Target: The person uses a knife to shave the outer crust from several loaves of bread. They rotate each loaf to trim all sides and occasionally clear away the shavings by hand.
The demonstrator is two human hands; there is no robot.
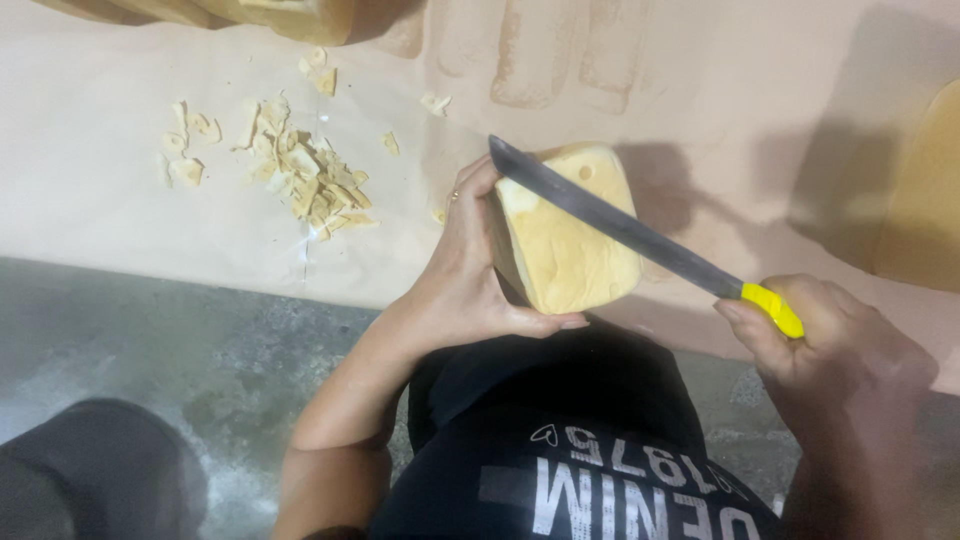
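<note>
My left hand (470, 275) grips the left side and near end of a pale yellow loaf (570, 235) that rests on the paper-covered surface. My right hand (820, 340) is closed around the yellow handle of a long knife (620, 222). The dark blade lies diagonally across the top of the loaf, its tip by my left fingers. A ring shows on one left finger.
A heap of cut crust scraps (300, 175) lies to the left on the beige paper (120, 180). More loaves sit at the top edge (300, 15) and at the far right (925, 200). Grey floor (180, 340) runs below the paper's edge.
</note>
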